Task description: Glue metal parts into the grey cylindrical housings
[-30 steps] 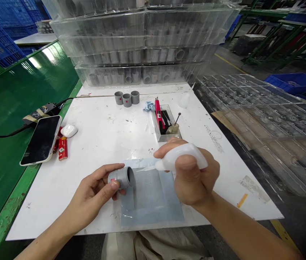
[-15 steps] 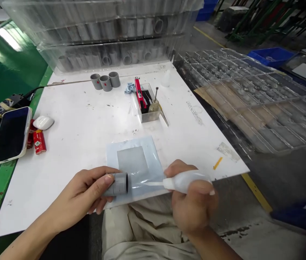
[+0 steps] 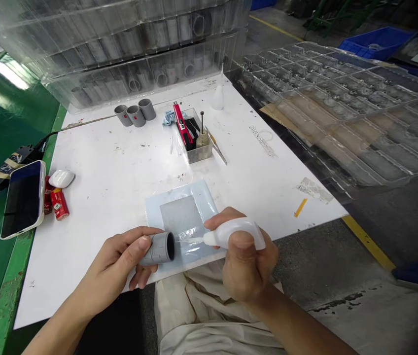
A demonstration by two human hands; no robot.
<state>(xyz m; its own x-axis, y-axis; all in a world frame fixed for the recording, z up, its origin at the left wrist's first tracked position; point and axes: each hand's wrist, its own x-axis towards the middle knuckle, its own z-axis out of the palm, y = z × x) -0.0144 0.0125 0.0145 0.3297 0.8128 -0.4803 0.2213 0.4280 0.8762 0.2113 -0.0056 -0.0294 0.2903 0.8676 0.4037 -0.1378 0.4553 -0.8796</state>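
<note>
My left hand [image 3: 120, 259] is closed around a short grey pipe piece [image 3: 159, 248], thumb on top, its dark open end facing right. My right hand [image 3: 248, 259] grips a white squeeze bottle [image 3: 236, 231] lying on its side. The bottle's thin, pale nozzle points left and its tip is close to the pipe's open end; whether it touches the rim I cannot tell. Both are held above a light blue sheet [image 3: 153, 209] with a grey square pad [image 3: 181, 214] on it, at the near edge of the white tabletop [image 3: 101, 172].
Three grey pipe pieces [image 3: 135, 116] stand farther back. A clear box [image 3: 199, 154] holds a red-handled tool [image 3: 183, 125] and a small jar. Another white bottle [image 3: 218, 96] stands behind. A phone [image 3: 23, 198] lies left. Clear bins [image 3: 150, 59] and compartment trays [image 3: 334, 108] flank the table.
My right hand has brought the squeeze bottle left, so its nozzle is nearer the pipe's open end. My left hand still holds the pipe piece. The camera view has shifted slightly.
</note>
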